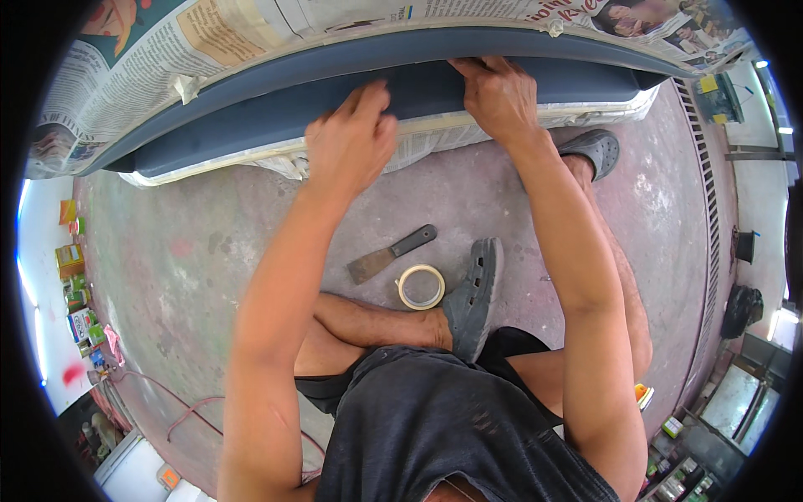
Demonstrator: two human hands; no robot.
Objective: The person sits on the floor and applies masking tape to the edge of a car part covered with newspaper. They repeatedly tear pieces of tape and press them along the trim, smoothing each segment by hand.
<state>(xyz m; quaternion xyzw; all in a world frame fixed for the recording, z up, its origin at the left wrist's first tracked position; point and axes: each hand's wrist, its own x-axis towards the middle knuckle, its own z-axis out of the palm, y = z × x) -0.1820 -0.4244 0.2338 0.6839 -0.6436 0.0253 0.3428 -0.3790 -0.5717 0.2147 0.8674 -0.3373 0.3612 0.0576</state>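
Observation:
A long dark blue-grey vehicle panel (276, 109) runs across in front of me, with a ledge below its upper strip. My left hand (353, 138) is in front of the ledge, its fingers bent and smeared by motion; whether they hold anything does not show. Farther right, my right hand (503, 96) is closed, its fingers bent and pressed in under the upper strip. Its fingertips are partly hidden, so what they pinch cannot be made out. Newspaper (427, 138) edged with pale tape covers the panel's lower side, and more newspaper (251, 33) covers the area above.
On the concrete floor (192, 251) lie a scraper (391, 253) with a black handle and a roll of masking tape (421, 287), close to my grey clog (475, 297). A slotted floor drain (709, 201) runs along the right. Cans (71, 259) line the left wall, near a reddish hose (180, 416).

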